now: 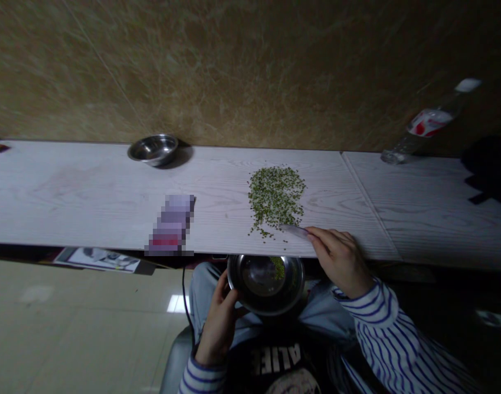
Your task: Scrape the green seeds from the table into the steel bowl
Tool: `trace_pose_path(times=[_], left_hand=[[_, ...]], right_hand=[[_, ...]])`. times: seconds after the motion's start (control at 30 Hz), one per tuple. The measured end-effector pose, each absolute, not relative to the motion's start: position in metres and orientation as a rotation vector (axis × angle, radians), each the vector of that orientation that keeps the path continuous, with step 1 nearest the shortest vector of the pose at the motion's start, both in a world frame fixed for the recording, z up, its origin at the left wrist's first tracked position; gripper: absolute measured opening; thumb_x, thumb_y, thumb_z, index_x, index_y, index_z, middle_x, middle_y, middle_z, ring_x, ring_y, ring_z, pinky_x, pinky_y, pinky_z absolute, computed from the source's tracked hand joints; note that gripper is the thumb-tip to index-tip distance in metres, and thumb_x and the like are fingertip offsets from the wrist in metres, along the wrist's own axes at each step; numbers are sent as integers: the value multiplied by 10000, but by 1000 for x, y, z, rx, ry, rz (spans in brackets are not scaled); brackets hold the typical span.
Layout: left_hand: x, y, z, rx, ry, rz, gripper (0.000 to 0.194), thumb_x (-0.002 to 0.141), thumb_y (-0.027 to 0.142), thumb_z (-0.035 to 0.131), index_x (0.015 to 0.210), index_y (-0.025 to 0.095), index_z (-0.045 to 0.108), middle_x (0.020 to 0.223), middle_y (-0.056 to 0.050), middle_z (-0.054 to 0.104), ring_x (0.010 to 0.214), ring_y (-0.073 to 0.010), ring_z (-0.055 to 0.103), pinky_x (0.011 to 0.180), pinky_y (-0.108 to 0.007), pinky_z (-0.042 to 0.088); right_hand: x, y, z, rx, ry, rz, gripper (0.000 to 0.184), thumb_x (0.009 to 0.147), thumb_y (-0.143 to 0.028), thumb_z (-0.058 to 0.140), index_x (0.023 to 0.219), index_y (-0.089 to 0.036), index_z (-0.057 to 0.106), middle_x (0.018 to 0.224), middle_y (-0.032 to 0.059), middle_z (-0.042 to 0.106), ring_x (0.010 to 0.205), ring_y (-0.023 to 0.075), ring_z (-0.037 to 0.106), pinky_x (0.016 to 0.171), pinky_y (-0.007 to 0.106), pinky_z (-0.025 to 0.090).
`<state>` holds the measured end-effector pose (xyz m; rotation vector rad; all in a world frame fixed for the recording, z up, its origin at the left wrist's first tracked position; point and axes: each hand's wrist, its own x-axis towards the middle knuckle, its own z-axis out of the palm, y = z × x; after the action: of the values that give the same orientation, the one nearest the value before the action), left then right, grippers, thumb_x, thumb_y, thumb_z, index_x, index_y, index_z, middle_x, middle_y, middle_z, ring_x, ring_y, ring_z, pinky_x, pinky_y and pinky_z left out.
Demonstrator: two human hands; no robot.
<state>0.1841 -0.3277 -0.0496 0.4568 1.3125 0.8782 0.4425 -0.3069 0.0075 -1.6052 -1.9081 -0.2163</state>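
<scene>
My left hand (218,322) grips the rim of a steel bowl (265,284) held on my lap just under the table's near edge; a few green beans lie inside it. My right hand (338,260) rests on the table edge, fingers closed on a small flat pale scraper (294,231) whose tip touches the near side of a pile of green beans (276,198) spread on the white wooden table (90,191).
A second, empty steel bowl (154,149) stands at the table's far edge by the wall. A blurred flat object (171,225) lies left of the beans. A plastic bottle (428,123) lies at the far right, next to a dark object (488,169).
</scene>
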Motion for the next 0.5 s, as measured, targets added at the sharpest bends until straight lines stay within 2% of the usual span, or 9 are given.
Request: trace_pose_path(times=[0.33, 0.5], left_hand=[[185, -328, -50, 441, 1317, 883, 742, 693, 313, 705, 1406, 266, 505, 1258, -94, 641, 868, -175, 637, 557, -214, 446], [186, -328, -50, 443, 1300, 897, 715, 692, 311, 716, 1382, 255, 538, 1235, -100, 658, 845, -172, 641, 549, -205, 450]], right_hand=[[443, -311, 8, -1614, -1940, -198, 204, 980, -208, 527, 1079, -170, 702, 929, 75, 780, 793, 202, 711, 727, 347, 463], [445, -310, 8, -1636, -1917, -225, 203, 976, -193, 526, 1078, -164, 700, 919, 79, 781, 790, 209, 711, 727, 350, 457]])
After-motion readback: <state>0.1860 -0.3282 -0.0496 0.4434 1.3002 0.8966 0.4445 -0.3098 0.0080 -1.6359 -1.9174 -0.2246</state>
